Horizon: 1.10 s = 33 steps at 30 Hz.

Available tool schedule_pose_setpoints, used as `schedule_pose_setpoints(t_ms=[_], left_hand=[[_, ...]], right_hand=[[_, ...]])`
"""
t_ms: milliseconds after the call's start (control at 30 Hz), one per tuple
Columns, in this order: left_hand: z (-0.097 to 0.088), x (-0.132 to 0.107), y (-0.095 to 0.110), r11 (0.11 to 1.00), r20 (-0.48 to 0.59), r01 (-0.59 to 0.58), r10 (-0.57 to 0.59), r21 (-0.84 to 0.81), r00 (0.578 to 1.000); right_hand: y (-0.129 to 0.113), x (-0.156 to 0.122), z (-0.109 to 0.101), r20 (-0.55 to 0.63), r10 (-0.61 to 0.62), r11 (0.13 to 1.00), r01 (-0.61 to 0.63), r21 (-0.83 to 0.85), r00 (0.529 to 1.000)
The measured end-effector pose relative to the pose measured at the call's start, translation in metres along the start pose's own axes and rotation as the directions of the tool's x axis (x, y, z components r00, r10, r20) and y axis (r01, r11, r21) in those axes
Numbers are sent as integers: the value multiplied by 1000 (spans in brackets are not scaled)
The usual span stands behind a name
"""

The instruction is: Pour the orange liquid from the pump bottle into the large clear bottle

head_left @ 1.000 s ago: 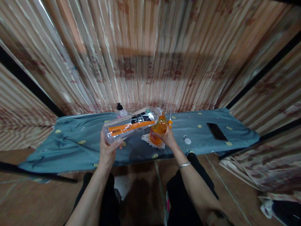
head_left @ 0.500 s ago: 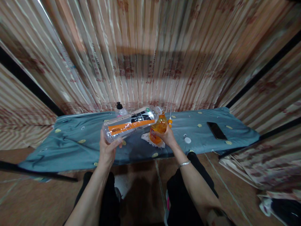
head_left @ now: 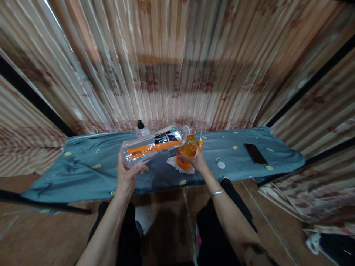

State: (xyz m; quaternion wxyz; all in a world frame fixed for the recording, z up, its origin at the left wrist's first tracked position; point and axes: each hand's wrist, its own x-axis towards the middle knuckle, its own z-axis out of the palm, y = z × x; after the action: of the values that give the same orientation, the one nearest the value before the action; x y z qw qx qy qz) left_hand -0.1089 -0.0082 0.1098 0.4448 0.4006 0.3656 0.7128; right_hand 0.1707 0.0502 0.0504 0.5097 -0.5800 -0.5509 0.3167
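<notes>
My left hand (head_left: 129,173) is closed around the base of a clear plastic bottle (head_left: 155,145) with an orange and black label. That bottle is tilted, its neck pointing right over the mouth of an orange bottle (head_left: 187,149). Whether liquid is running between them I cannot make out. My right hand (head_left: 197,159) grips the orange bottle, which stands upright on a white cloth (head_left: 173,161). Just right of it is an orange pump top with a pale tube (head_left: 200,143). A white cap (head_left: 221,165) lies farther right.
A blue-green patterned cloth (head_left: 74,171) covers the narrow table. On it a black phone (head_left: 255,153) lies at the right, and a black-topped bottle (head_left: 140,125) stands behind the clear bottle. Striped curtains (head_left: 172,55) hang behind, with black poles (head_left: 313,81) at the sides.
</notes>
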Motion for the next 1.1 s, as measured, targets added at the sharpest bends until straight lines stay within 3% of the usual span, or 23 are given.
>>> schedule_pose_setpoints(t_ms=[1100], left_hand=[[-1,0,1,1000,17,-13,14,-11,1000]], right_hand=[[-2,-2,2,-38,-32,999,32,10,999]])
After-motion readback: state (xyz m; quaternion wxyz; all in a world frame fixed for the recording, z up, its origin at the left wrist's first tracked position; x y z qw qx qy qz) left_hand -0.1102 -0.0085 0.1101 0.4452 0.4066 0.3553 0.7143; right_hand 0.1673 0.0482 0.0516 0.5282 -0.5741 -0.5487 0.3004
